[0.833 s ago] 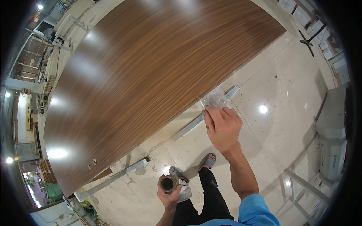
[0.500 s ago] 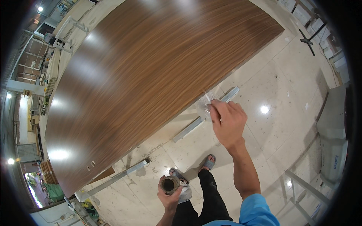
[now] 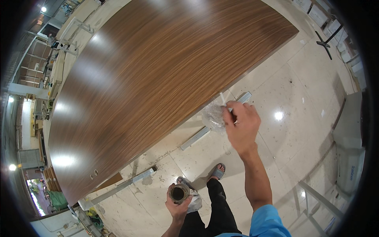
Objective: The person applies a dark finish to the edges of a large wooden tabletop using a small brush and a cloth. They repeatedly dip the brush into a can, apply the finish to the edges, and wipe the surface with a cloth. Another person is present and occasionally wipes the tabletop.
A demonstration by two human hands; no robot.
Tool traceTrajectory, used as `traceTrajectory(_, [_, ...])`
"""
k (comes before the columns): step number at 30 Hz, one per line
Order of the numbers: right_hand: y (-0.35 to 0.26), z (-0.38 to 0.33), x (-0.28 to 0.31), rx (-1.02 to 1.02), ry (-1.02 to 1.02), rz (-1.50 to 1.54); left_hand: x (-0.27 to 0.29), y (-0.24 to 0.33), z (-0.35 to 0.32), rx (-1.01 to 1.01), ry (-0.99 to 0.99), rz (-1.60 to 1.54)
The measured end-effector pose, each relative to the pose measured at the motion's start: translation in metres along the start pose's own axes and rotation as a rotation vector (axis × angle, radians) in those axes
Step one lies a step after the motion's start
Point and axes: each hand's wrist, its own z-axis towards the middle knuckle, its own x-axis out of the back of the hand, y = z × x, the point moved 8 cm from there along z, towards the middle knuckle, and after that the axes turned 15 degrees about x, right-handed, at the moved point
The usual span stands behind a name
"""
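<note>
A large glossy brown wood-grain panel [image 3: 158, 75] fills most of the view, lying flat in front of me. My right hand [image 3: 241, 124] is raised near the panel's near edge and grips a crumpled wad of clear plastic film [image 3: 213, 115]. My left hand [image 3: 178, 201] is low by my waist and holds a small round open can [image 3: 179, 193] together with a bit of white cloth or plastic [image 3: 195, 203].
Grey metal rails [image 3: 199, 134] [image 3: 118, 187] lie on the pale tiled floor under the panel. My sandalled foot [image 3: 217, 172] stands on the tiles. A grey cabinet [image 3: 349, 134] is at the right, a black stand [image 3: 325, 41] at the upper right, shelving far left.
My right hand with the plastic wad has shifted a little left and down along the panel's edge. The left hand with the can has stayed put.
</note>
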Motion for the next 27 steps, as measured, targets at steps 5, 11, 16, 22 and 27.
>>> traceTrajectory(5, [-0.027, 0.001, -0.005, 0.257, -0.03, 0.086, -0.001, -0.002, 0.001, -0.017, -0.001, 0.021])
traceTrajectory(11, [-0.046, -0.01, -0.011, 0.27, -0.061, 0.028, 0.002, -0.003, -0.003, -0.003, 0.005, 0.015])
traceTrajectory(16, [-0.056, -0.018, -0.013, 0.219, -0.06, 0.086, 0.006, -0.003, -0.005, 0.005, 0.017, 0.003])
traceTrajectory(22, [-0.082, -0.028, -0.037, 0.219, -0.1, 0.225, 0.015, -0.005, 0.0, -0.008, 0.015, 0.04])
traceTrajectory(27, [-0.077, -0.04, -0.035, 0.078, -0.018, 0.281, 0.026, 0.001, 0.01, -0.039, 0.021, 0.122])
